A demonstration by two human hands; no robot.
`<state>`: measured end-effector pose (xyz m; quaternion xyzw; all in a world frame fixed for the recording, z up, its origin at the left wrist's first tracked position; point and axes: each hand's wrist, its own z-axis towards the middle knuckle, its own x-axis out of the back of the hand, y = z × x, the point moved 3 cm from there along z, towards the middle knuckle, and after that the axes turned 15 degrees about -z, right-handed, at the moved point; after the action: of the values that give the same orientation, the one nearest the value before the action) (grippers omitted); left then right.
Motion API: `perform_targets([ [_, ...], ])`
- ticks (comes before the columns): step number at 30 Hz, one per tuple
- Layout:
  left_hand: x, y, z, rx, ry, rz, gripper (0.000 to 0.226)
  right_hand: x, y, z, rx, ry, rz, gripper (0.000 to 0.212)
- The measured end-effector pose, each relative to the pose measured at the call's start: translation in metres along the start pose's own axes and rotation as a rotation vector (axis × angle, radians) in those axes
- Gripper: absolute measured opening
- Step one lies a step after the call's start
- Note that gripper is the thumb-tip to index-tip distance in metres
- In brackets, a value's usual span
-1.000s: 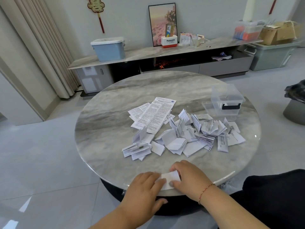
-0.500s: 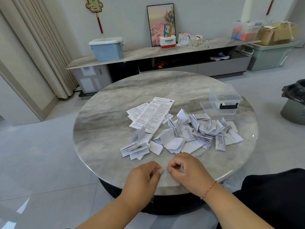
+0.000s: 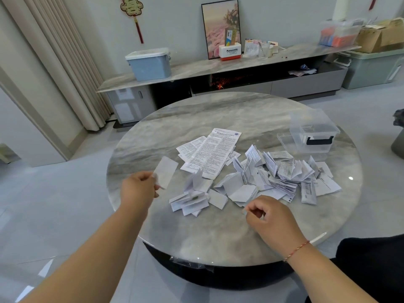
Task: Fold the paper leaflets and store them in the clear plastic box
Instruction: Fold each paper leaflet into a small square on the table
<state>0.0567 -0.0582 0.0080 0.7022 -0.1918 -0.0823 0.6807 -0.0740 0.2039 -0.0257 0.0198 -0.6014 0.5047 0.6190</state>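
My left hand (image 3: 138, 189) pinches a small folded white leaflet (image 3: 165, 171) and holds it above the left part of the round marble table (image 3: 218, 119). My right hand (image 3: 269, 217) hovers low over the table's near side, its fingers curled with nothing in them. A pile of folded leaflets (image 3: 258, 178) lies across the middle and right of the table. Behind the pile lie a few unfolded printed leaflets (image 3: 213, 153). The clear plastic box (image 3: 314, 133), with a black handle, stands at the right rear of the table, its lid beside it.
A low TV cabinet (image 3: 218, 68) runs along the far wall with a blue lidded bin (image 3: 149, 63), a framed picture and small items. Curtains hang at the left. A dark bin (image 3: 399, 136) sits on the floor to the right of the table.
Both hands were pressing a leaflet at the table's near edge. My left hand has since lifted the folded leaflet up and to the left, and my right hand has let go.
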Motion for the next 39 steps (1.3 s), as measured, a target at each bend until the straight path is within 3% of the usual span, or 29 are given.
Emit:
perform_targets([
  [5, -0.004, -0.036, 0.049, 0.213, 0.053, -0.038, 0.010, -0.010, -0.002, 0.004, 0.047, -0.018, -0.044, 0.032],
  [7, -0.011, -0.050, 0.057, 0.259, 0.003, 0.099, 0.013, -0.013, 0.000, 0.006, 0.053, -0.028, -0.048, 0.030],
  [10, -0.022, -0.048, 0.065, 0.181, -0.103, 0.541, 0.019, -0.016, 0.003, 0.008, 0.053, -0.054, -0.059, 0.030],
  [12, -0.032, -0.037, 0.071, 0.107, -0.145, 0.717, 0.028, -0.018, 0.004, 0.010, 0.042, -0.057, -0.059, 0.023],
  [17, -0.071, -0.010, 0.092, -0.084, -0.188, 0.805, 0.027, -0.024, 0.005, 0.014, 0.020, -0.064, -0.041, 0.009],
  [21, -0.104, -0.012, 0.101, -0.104, -0.252, 1.025, 0.046, -0.030, 0.006, 0.016, 0.025, -0.062, -0.049, 0.017],
  [24, -0.119, -0.019, 0.102, -0.023, -0.285, 1.135, 0.055, -0.033, 0.008, 0.018, 0.053, -0.051, -0.082, 0.013],
  [26, -0.124, -0.023, 0.111, 0.018, -0.284, 1.064, 0.056, -0.033, 0.010, 0.018, 0.055, -0.046, -0.087, 0.011],
  [31, -0.124, -0.007, 0.117, 0.093, -0.191, 0.430, 0.012, -0.031, 0.010, 0.018, 0.037, -0.038, -0.064, 0.013],
  [35, -0.123, 0.014, 0.106, 0.250, -0.149, -0.279, 0.043, -0.029, 0.007, 0.017, 0.015, -0.028, -0.060, 0.012],
  [37, -0.120, 0.021, 0.103, 0.230, -0.185, -0.208, 0.028, -0.026, 0.006, 0.017, 0.005, -0.004, -0.065, 0.020],
  [39, -0.110, 0.024, 0.102, 0.159, -0.188, 0.039, 0.010, -0.022, 0.002, 0.016, 0.006, 0.006, -0.068, 0.026],
])
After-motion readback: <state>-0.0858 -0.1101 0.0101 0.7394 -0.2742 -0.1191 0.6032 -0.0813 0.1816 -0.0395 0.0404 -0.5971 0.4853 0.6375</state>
